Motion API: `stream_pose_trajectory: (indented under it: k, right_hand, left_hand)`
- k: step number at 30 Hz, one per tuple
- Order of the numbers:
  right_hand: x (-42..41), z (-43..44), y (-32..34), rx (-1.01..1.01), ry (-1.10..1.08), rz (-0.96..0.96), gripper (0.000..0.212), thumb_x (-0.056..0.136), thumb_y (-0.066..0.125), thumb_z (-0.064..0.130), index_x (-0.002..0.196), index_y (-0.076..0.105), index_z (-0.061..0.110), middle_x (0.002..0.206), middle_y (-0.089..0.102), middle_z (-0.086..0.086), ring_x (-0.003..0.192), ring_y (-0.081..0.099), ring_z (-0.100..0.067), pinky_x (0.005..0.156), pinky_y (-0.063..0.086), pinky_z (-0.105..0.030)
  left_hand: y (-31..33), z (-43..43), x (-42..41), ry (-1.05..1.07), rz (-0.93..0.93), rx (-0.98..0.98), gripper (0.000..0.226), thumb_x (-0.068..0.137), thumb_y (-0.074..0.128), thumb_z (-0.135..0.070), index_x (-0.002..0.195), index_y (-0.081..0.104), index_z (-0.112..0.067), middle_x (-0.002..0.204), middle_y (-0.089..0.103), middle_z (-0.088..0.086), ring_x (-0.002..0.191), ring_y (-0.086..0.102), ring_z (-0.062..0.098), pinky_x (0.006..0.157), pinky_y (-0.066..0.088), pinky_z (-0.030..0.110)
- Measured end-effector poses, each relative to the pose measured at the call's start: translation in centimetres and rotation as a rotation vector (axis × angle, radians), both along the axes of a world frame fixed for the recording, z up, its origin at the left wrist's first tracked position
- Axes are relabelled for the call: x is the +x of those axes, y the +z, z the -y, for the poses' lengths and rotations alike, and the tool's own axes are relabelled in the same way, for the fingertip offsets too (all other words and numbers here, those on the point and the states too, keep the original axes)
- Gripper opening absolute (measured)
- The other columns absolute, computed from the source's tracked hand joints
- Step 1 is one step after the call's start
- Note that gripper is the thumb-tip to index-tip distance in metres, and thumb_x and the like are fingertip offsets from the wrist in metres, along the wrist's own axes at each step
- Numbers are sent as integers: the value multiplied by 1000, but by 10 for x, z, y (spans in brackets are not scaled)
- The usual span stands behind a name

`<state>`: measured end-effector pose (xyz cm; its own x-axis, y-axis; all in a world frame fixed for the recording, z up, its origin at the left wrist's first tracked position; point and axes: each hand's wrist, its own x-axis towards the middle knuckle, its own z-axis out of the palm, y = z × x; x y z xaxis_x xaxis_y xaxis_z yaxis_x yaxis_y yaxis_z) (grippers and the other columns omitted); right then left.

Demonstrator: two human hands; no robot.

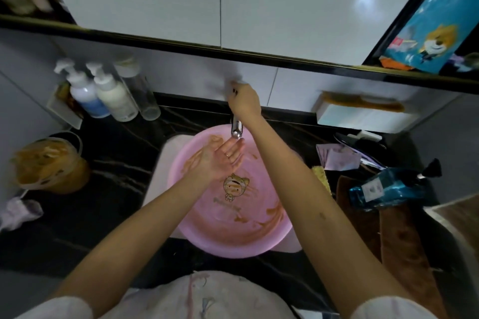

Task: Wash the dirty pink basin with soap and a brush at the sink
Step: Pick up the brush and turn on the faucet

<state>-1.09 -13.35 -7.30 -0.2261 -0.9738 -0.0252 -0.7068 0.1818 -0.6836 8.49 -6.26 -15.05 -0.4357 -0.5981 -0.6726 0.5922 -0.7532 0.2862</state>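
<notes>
The pink basin [248,230] sits in the white sink [160,171], smeared with brown dirt and showing a cartoon print on its bottom. A chrome tap spout [236,129] hangs over its far rim. My left hand [220,159] lies palm up with straight fingers just under the spout, above the basin. My right hand [245,100] reaches over the spout and grips the tap handle at the back wall; the handle is mostly hidden and blurred. A blue soap bottle [386,190] lies on its side at the right. No water stream is visible.
Two white pump bottles [103,96] and a clear bottle stand at the back left. A tub of brown paste [49,163] sits on the black counter [116,163] at the left. A brown comb [363,102] lies on a white shelf; brown cloths [394,241] and pink sachets lie at the right.
</notes>
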Motion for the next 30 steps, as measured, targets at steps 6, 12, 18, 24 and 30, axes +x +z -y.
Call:
stream_pose_trajectory:
  k: [6, 12, 18, 24, 30]
  right_hand:
    - [-10, 6, 6, 28, 70, 48, 35, 94, 40, 8, 122, 60, 4, 116, 62, -18, 102, 60, -31, 76, 45, -29]
    - [-12, 13, 12, 76, 63, 54, 39, 93, 39, 7, 127, 59, 8, 127, 58, -16, 113, 56, -31, 85, 42, -26]
    - [-14, 12, 11, 83, 71, 46, 35, 94, 38, 12, 120, 61, 4, 112, 64, -18, 99, 61, -32, 85, 49, -36]
    - [-12, 8, 13, 76, 63, 46, 36, 95, 38, 13, 122, 60, 6, 118, 63, -18, 101, 61, -32, 89, 50, -38]
    - [-12, 8, 12, 92, 72, 34, 36, 95, 38, 14, 123, 59, 5, 116, 64, -16, 98, 62, -31, 89, 51, -40]
  left_hand:
    - [1, 7, -18, 6, 38, 10, 19, 94, 49, -15, 98, 64, -5, 88, 73, 7, 85, 66, 16, 81, 51, 27]
    - [0, 13, -34, 60, 102, 4, 13, 93, 53, -9, 87, 60, -1, 62, 70, 7, 51, 67, 11, 49, 53, 17]
    - [-1, 19, -36, 11, 222, -21, 10, 94, 52, -7, 90, 59, -2, 61, 67, 2, 44, 58, 4, 41, 46, 13]
    - [-9, 19, -29, -248, 488, -200, 36, 99, 31, -13, 65, 41, -17, 36, 37, -10, 29, 29, 3, 31, 22, 16]
    - [-2, 17, -25, -307, 519, -383, 26, 92, 40, 11, 106, 58, 0, 82, 59, 4, 67, 56, 8, 51, 46, 11]
